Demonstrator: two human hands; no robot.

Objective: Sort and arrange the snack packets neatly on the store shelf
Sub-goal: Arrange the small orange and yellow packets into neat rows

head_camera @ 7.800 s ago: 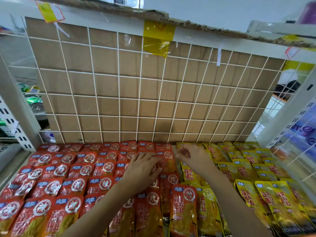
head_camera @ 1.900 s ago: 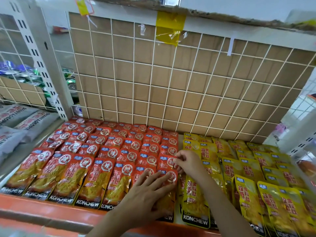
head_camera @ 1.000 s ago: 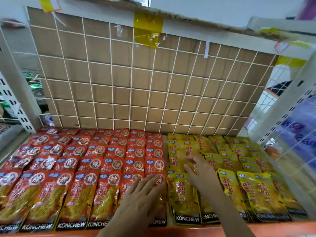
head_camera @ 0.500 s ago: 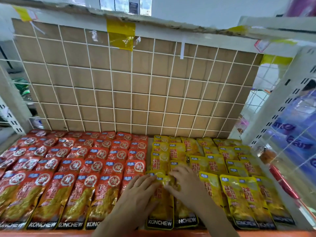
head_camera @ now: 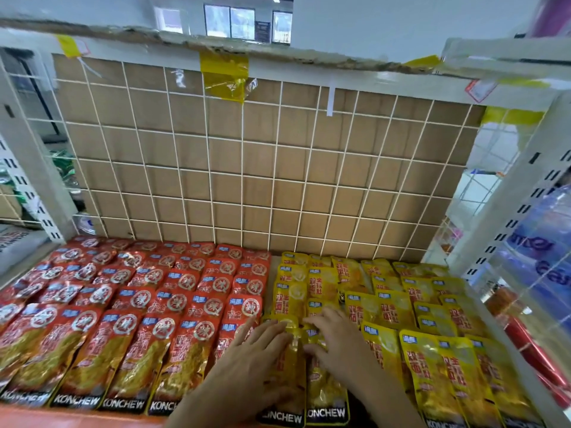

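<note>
Cardboard-backed wire grid (head_camera: 278, 168) closes the shelf (head_camera: 77, 419) rear. Red packets (head_camera: 139, 304) fill the left half, yellow packets (head_camera: 417, 319) the right, rows reaching the front edge. Left hand (head_camera: 256, 350) and right hand (head_camera: 336, 341) lie flat at the front-centre seam, grasping nothing.

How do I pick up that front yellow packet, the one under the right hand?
Pinch the front yellow packet by its black bottom band, coming from the shelf's front edge. It lies flat, other packets crowd its sides, and the right hand covers its top, so that bottom end is probably the easiest for your fingers to reach.
</note>
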